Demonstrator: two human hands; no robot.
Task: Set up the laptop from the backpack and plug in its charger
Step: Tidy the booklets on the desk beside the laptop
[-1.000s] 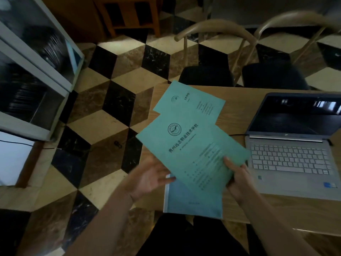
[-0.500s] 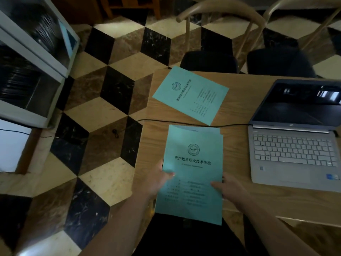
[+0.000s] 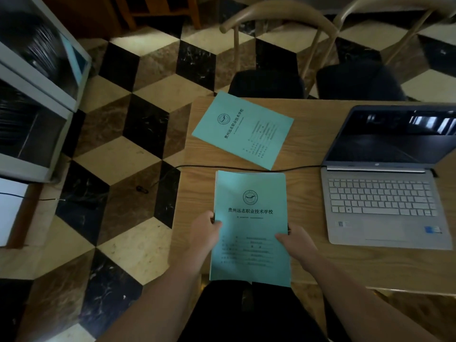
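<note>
We are holding a teal booklet stack [image 3: 250,225] by its sides, left hand [image 3: 203,234] gripping the left edge, right hand [image 3: 294,240] gripping the right edge, fingers curled on it, its near end hanging over the counter [image 3: 357,265] edge. The silver laptop [image 3: 385,193] is sitting open to the right, screen dark. A black cable [image 3: 246,168] is running from its left side across the counter. A second teal booklet [image 3: 243,130] is lying farther back, tilted. Two chairs [image 3: 269,82] are standing beyond.

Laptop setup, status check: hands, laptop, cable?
Left hand and right hand both grip a green booklet. Laptop open, screen dark. Black cable runs to its left side. Second booklet beyond cable.
</note>
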